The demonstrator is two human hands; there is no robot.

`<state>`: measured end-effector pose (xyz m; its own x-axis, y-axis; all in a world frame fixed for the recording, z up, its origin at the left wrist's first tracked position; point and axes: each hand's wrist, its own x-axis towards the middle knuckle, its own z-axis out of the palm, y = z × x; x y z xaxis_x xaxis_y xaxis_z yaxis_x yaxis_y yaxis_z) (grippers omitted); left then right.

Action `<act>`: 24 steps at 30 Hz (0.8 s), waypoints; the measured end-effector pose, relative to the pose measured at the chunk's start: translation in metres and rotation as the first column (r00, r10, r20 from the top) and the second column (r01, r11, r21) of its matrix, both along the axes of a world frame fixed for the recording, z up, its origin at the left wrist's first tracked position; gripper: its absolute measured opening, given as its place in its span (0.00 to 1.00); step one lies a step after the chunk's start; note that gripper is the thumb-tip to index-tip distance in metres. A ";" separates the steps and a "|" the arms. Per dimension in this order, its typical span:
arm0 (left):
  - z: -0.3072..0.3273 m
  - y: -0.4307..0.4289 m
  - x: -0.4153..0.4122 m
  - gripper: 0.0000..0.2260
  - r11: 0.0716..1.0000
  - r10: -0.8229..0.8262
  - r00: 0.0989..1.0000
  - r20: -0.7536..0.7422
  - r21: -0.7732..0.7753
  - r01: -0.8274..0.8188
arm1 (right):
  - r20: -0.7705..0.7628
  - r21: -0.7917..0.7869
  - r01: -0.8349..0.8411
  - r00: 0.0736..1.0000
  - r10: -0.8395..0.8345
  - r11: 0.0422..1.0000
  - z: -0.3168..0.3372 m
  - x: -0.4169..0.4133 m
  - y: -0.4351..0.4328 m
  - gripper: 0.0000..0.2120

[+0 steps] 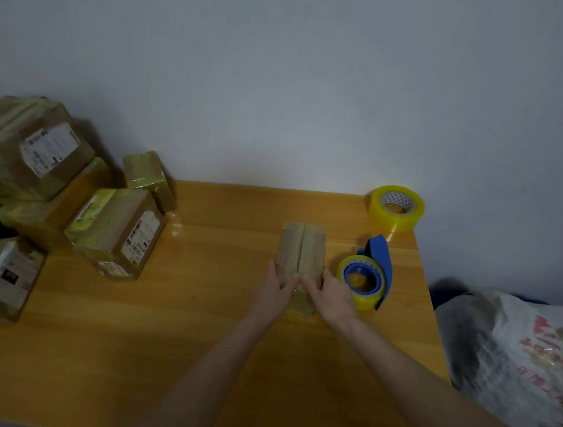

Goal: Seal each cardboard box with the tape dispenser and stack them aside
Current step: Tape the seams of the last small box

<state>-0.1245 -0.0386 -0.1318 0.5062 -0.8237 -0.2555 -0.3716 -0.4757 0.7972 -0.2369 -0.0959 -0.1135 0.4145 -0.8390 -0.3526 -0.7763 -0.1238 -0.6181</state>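
Head view: the box sits mid-table, its top seam running near to far. The left hand and right hand clasp its near end, thumbs meeting at the seam. The step in hand is probably holding the flaps closed. The next move calls for freeing the right hand to take the tape dispenser, just right of the box.

Both hands around cardboard box
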 end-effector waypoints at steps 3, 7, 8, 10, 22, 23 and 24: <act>-0.001 -0.003 0.004 0.20 0.999 0.015 0.996 0.088 0.043 -0.019 | 0.008 -0.004 0.020 1.000 -0.020 1.000 0.000 0.001 0.001 0.24; 0.003 -0.002 0.010 0.18 0.999 -0.026 0.998 0.054 0.033 0.024 | 0.067 0.070 0.012 0.998 -0.016 0.997 0.000 -0.004 -0.005 0.27; 0.004 -0.001 0.013 0.19 0.999 -0.027 0.999 0.027 0.045 0.026 | 0.086 0.123 0.036 0.995 -0.047 0.992 0.000 -0.005 -0.007 0.31; 0.007 0.001 0.020 0.21 0.998 0.019 1.000 -0.002 0.053 -0.019 | 0.118 0.191 0.112 0.984 -0.136 0.975 -0.001 -0.008 -0.010 0.38; 0.061 0.014 0.080 0.22 0.990 0.106 0.993 0.048 -0.094 -0.102 | 0.304 0.011 0.120 0.945 -0.117 0.993 0.034 0.073 0.005 0.33; 0.067 0.017 0.088 0.22 0.987 0.126 0.989 0.074 -0.105 -0.118 | 0.317 -0.009 0.090 0.945 -0.082 0.996 0.038 0.082 0.006 0.34; 0.072 0.021 0.095 0.23 0.984 0.153 0.983 0.101 -0.107 -0.142 | 0.320 -0.022 0.054 0.946 -0.044 0.998 0.041 0.090 0.007 0.36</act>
